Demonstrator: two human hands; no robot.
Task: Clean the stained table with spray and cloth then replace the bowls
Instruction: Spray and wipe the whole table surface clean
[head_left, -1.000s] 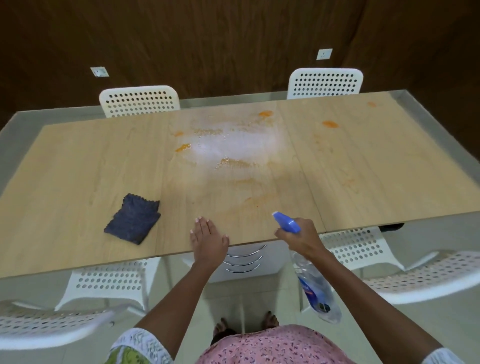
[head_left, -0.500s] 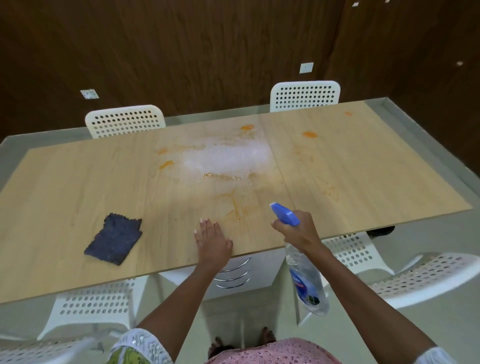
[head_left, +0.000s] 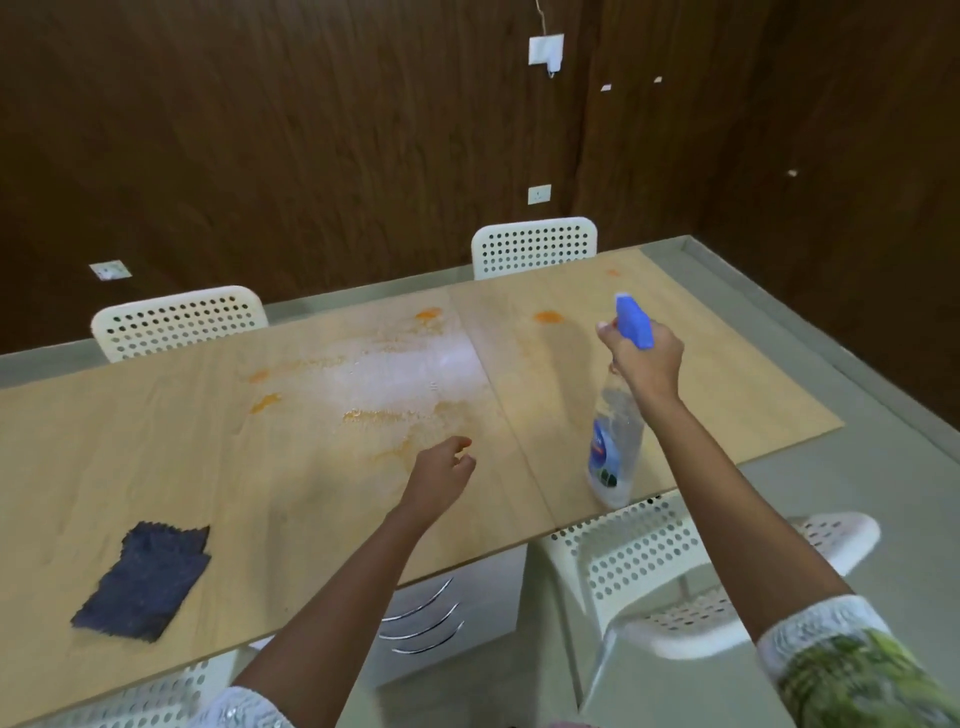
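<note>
A long wooden table carries orange stains and a wet, foamy sprayed patch in its middle. My right hand grips a clear spray bottle with a blue trigger head, held upright above the table's right half. My left hand hovers over the near middle of the table, fingers loosely curled, holding nothing. A dark blue cloth lies flat near the front left edge. No bowls are in view.
Two white perforated chairs stand at the far side, one at the left and one at the right. Another white chair sits on my side under the table's right end. A white drawer unit stands below the table.
My right hand has raised the spray bottle up and forward over the table's right half. My left hand has lifted off the table's front edge. The view has tilted upward.
</note>
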